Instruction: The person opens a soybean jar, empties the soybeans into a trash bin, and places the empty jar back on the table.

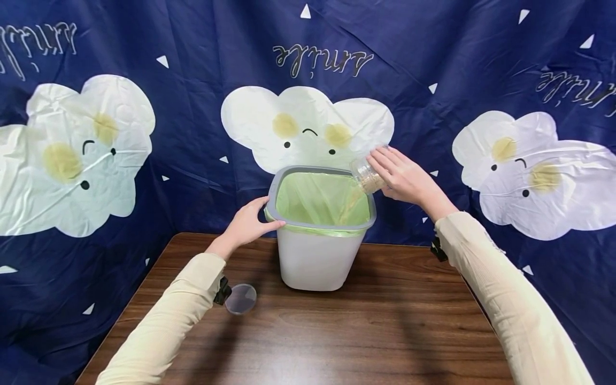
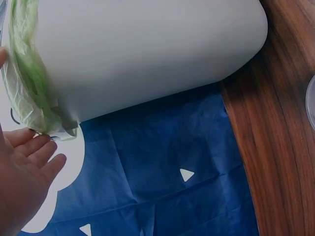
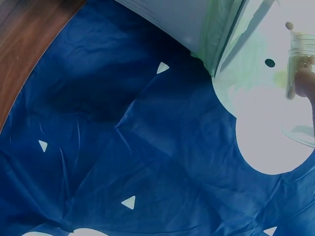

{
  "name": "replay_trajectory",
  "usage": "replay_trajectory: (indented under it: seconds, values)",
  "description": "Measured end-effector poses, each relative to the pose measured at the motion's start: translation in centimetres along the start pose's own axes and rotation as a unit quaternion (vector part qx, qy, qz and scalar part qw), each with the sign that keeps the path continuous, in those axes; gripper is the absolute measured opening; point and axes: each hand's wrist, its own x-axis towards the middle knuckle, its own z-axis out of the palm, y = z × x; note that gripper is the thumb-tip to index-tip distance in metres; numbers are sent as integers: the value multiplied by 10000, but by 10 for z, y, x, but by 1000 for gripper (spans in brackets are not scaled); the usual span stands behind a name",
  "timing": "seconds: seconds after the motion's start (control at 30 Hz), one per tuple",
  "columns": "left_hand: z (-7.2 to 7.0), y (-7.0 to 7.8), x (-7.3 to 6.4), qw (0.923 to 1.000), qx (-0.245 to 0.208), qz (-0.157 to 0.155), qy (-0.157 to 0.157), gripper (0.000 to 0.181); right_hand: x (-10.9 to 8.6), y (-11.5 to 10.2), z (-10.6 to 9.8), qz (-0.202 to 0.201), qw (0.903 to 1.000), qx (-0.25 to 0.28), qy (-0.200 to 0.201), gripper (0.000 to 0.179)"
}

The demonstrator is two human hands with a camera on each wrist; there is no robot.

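Observation:
A pale grey trash bin [image 1: 315, 262] stands upright, with a green bag [image 1: 308, 198] lining it under a grey rim [image 1: 322, 225]. My left hand [image 1: 246, 224] grips the bin's left side at the rim, thumb on the front and fingers round the side. In the left wrist view its fingers [image 2: 37, 150] touch the gathered bag edge. My right hand [image 1: 399, 174] holds a clear plastic jar [image 1: 368, 175], tilted mouth-down over the bin's right edge. A pale yellowish, grainy stream [image 1: 351, 206] falls from the jar into the bag. The right wrist view shows the jar [image 3: 301, 54] only partly.
A clear round lid [image 1: 241, 298] lies on the brown wooden table [image 1: 308, 337], close to the left wrist. Behind the table hangs a dark blue cloth [image 1: 192, 133] with white clouds and triangles; the bin stands close in front of it.

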Motion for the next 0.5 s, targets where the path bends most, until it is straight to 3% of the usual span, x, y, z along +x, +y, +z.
replay_trajectory:
  seconds: [0.5]
  values:
    - [-1, 0, -1, 10000, -21, -20, 1, 87, -2, -9, 6, 69, 9997, -227, 22, 66]
